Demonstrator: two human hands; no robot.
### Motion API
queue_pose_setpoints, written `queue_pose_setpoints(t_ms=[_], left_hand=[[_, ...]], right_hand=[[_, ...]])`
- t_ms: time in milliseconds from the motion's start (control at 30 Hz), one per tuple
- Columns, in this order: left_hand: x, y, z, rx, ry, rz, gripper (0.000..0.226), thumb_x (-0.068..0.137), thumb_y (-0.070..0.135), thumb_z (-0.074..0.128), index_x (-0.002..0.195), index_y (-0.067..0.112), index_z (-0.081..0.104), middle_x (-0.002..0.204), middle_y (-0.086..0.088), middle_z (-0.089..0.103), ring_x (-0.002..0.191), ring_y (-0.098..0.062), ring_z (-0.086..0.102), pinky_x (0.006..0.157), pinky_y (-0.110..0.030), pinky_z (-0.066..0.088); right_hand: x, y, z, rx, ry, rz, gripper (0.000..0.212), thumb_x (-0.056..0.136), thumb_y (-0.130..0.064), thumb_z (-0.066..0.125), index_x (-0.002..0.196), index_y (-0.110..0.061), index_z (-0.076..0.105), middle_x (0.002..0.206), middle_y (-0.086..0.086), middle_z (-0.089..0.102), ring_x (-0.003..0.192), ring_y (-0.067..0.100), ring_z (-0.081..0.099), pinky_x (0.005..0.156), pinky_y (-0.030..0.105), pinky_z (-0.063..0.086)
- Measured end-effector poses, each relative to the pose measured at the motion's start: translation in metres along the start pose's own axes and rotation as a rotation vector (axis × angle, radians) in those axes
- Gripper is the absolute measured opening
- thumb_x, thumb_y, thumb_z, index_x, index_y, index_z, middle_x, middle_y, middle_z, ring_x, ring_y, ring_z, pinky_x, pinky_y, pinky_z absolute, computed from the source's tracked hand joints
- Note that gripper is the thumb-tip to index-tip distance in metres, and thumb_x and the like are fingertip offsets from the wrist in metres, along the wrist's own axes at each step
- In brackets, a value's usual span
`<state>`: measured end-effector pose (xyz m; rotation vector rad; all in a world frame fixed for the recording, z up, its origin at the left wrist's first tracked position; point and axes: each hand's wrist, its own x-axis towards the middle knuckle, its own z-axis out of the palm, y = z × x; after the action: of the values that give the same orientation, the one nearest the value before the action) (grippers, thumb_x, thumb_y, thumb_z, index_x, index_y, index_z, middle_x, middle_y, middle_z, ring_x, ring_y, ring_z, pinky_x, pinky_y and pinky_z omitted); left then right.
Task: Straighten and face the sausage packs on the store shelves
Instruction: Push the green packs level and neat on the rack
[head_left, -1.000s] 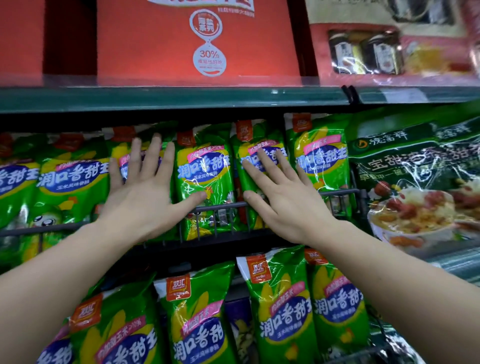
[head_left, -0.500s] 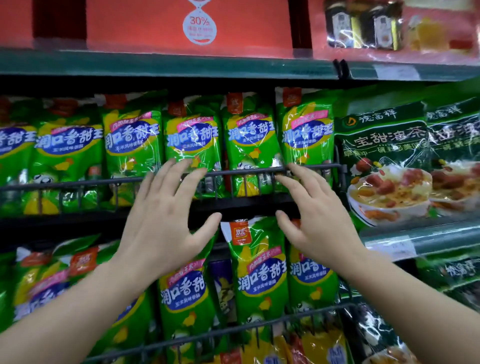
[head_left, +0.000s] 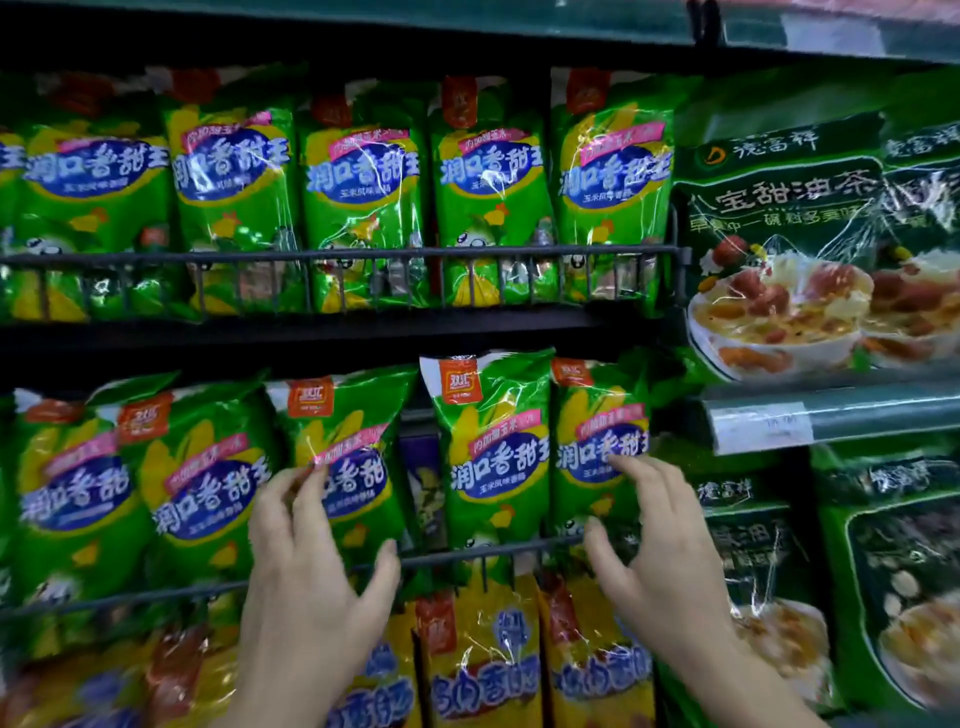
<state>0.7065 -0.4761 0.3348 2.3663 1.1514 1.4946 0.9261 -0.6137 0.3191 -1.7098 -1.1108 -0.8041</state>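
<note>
Our left hand (head_left: 311, 587) was raised to the middle row of the shelf, its fingers (head_left: 291, 499) loosely spread and slightly bent, gripping nothing. Their tips lay on the blue label of a green sausage pack (head_left: 358, 447) whose top leaned a little to the left, and the thumb stood out to the right, just above the wire rail (head_left: 467, 555). Our right hand (head_left: 665, 561) was up at the same height, its fingers (head_left: 639, 473) nearly straight and apart, likewise holding nothing. The tips touched the label of the end pack (head_left: 592, 415) of that row, and the thumb pointed left, close to the rail. Between the two sets of fingers stood another green pack (head_left: 493, 457) facing out, and just left of it a purple pack (head_left: 423, 483) sat further back in a gap. Above the fingers ran an upper row of green packs (head_left: 363, 197). Below the wrists were yellow packs (head_left: 483, 670), and to the right of our right fingers hung dark green bags (head_left: 779, 218).
</note>
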Motion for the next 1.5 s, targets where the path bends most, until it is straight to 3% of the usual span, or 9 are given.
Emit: queue_pose_setpoints(t_ms=[200,300,400,567,767,967,1167,1300,1500], left_hand=[[0.002,-0.006,0.014,-0.046,-0.020,-0.094,0.101,0.081,0.054,0.066,0.151,0.028,-0.001,0.156,-0.005,0.018,0.142,-0.026,0.029,0.107,-0.042,0.040],[0.011,-0.006,0.012,-0.087,-0.004,-0.087,0.102,0.081,0.054,0.068,0.151,0.027,0.000,0.155,-0.008,0.026,0.136,-0.029,0.040,0.098,-0.043,0.047],[0.021,-0.009,0.009,-0.116,0.002,-0.075,0.101,0.075,0.053,0.075,0.146,0.031,0.006,0.150,-0.012,0.036,0.117,-0.035,0.056,0.083,-0.045,0.053],[0.036,-0.017,0.008,-0.197,-0.053,-0.063,0.110,0.065,0.050,0.084,0.141,0.042,0.005,0.140,-0.014,0.049,0.107,-0.034,0.063,0.085,-0.050,0.057],[0.044,-0.018,0.012,-0.395,-0.117,-0.019,0.113,0.064,0.036,0.089,0.138,0.046,0.005,0.140,-0.005,0.047,0.119,-0.024,0.058,0.097,-0.048,0.052],[0.050,-0.013,0.016,-0.478,-0.152,0.041,0.111,0.068,0.030,0.087,0.139,0.049,0.004,0.144,-0.002,0.035,0.123,-0.018,0.053,0.103,-0.047,0.048],[0.057,-0.005,0.017,-0.504,-0.157,0.069,0.111,0.071,0.032,0.085,0.143,0.046,0.002,0.148,-0.002,0.028,0.118,-0.008,0.043,0.102,-0.028,0.037],[0.057,-0.007,0.020,-0.549,-0.169,0.034,0.112,0.070,0.032,0.086,0.142,0.050,0.001,0.150,-0.001,0.029,0.132,-0.016,0.044,0.110,-0.043,0.040],[0.064,-0.004,0.024,-0.591,-0.150,-0.001,0.107,0.075,0.034,0.082,0.145,0.045,0.002,0.154,-0.001,0.027,0.138,-0.018,0.037,0.114,-0.047,0.034]], right_hand=[[-0.010,-0.035,0.026,0.022,-0.019,0.064,0.068,0.082,-0.052,0.055,0.140,-0.019,0.043,0.125,-0.004,0.052,0.114,0.011,0.047,0.097,0.030,0.042],[-0.012,-0.051,0.037,-0.041,-0.054,0.086,0.082,0.081,-0.062,0.052,0.149,-0.021,0.029,0.129,-0.003,0.053,0.116,0.017,0.051,0.095,0.032,0.045],[-0.013,-0.062,0.046,-0.138,-0.069,0.106,0.095,0.080,-0.072,0.047,0.153,-0.022,0.012,0.135,0.002,0.052,0.120,0.022,0.051,0.095,0.040,0.048],[-0.009,-0.080,0.057,-0.191,-0.096,0.143,0.112,0.078,-0.079,0.050,0.155,-0.025,-0.010,0.138,0.017,0.050,0.123,0.034,0.051,0.097,0.045,0.047],[-0.001,-0.088,0.064,-0.215,-0.074,0.202,0.116,0.078,-0.073,0.058,0.155,-0.027,-0.015,0.137,0.020,0.050,0.121,0.038,0.051,0.098,0.048,0.044],[0.005,-0.085,0.067,-0.151,-0.042,0.258,0.112,0.076,-0.062,0.067,0.155,-0.033,-0.007,0.133,0.017,0.050,0.119,0.036,0.048,0.094,0.047,0.042],[0.011,-0.082,0.068,-0.099,-0.036,0.281,0.110,0.075,-0.058,0.069,0.153,-0.035,-0.005,0.136,0.015,0.046,0.125,0.034,0.044,0.096,0.049,0.040],[0.012,-0.082,0.070,-0.108,-0.016,0.273,0.111,0.075,-0.057,0.071,0.154,-0.036,-0.004,0.132,0.017,0.048,0.120,0.035,0.046,0.092,0.049,0.042],[0.015,-0.081,0.073,-0.105,0.001,0.272,0.110,0.074,-0.055,0.072,0.154,-0.036,-0.001,0.133,0.018,0.046,0.121,0.036,0.044,0.092,0.049,0.042]])
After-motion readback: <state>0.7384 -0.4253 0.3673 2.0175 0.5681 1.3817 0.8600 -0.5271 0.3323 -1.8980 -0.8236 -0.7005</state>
